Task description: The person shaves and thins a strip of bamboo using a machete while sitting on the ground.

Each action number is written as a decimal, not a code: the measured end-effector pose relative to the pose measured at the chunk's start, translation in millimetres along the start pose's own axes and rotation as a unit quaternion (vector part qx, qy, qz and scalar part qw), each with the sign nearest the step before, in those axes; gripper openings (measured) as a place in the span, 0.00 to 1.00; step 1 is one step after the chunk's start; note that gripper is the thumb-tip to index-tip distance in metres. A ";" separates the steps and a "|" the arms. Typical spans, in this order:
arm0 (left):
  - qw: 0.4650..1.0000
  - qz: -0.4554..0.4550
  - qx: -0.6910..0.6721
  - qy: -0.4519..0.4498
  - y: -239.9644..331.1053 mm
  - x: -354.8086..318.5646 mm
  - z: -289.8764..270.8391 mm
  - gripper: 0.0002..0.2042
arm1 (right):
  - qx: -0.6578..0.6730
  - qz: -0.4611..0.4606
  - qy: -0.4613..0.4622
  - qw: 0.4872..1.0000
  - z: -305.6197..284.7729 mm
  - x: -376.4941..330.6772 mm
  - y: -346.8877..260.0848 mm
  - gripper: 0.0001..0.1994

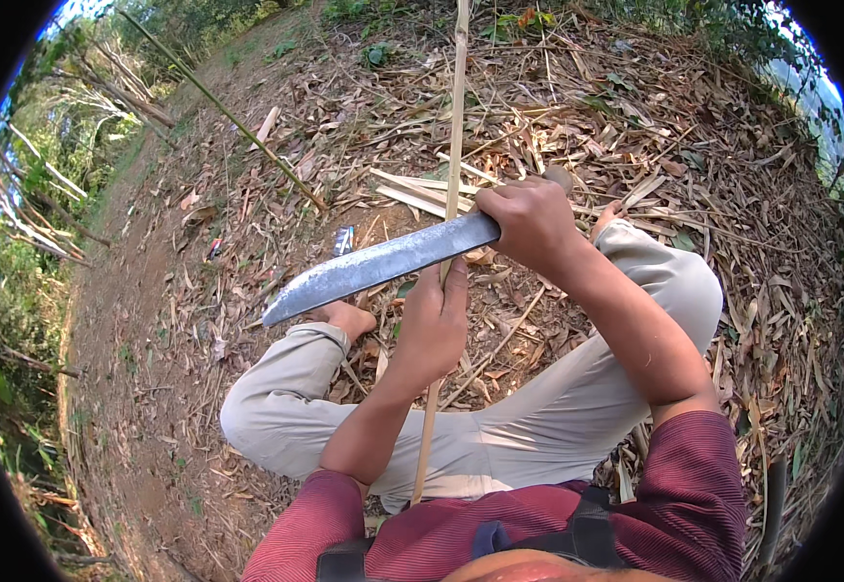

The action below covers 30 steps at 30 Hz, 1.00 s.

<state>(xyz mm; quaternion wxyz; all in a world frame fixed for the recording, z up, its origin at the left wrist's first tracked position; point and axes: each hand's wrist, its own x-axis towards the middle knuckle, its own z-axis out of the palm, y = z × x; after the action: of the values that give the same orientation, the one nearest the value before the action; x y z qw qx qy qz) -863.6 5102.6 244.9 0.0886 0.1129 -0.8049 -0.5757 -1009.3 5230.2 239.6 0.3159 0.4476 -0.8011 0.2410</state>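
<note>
My right hand (pixel 535 218) is closed round the handle of a machete (pixel 373 269), whose broad grey blade points to the left. A long, thin bamboo strip (pixel 457 107) runs from the far edge of the view down to my lap. My left hand (pixel 434 325) grips that strip just below the blade, fingers wrapped round it. The blade lies across the strip a little above my left fingertips; whether its edge bites into the strip I cannot tell. The knob of the machete's handle shows past my right fist.
Several pale split strips (pixel 422 197) lie on the leaf-covered ground beyond the blade. A thin green stem (pixel 223 112) slants up at the far left. A small packet (pixel 344 240) lies near my left foot. My bent legs (pixel 538 393) frame the work. Bushes stand at the left.
</note>
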 end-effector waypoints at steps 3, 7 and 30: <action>0.996 -0.020 -0.083 -0.034 1.8 -0.6 -6.5 0.17 | -0.036 0.108 -0.022 0.993 -8.6 12.5 20.6 0.05; 0.987 -0.027 -0.118 -0.101 -1.0 -13.7 10.4 0.16 | -0.060 0.302 -0.072 0.949 -48.0 42.7 79.7 0.14; 0.991 0.011 -0.110 -0.081 -21.1 -36.6 8.5 0.15 | -0.075 0.196 -0.026 0.977 -26.5 18.6 65.9 0.07</action>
<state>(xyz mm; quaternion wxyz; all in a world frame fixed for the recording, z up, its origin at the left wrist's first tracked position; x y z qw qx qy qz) -829.1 5114.1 221.7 0.0417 0.0469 -0.7424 -0.6670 -1066.3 5269.2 264.3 0.2743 0.2627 -0.8972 0.2255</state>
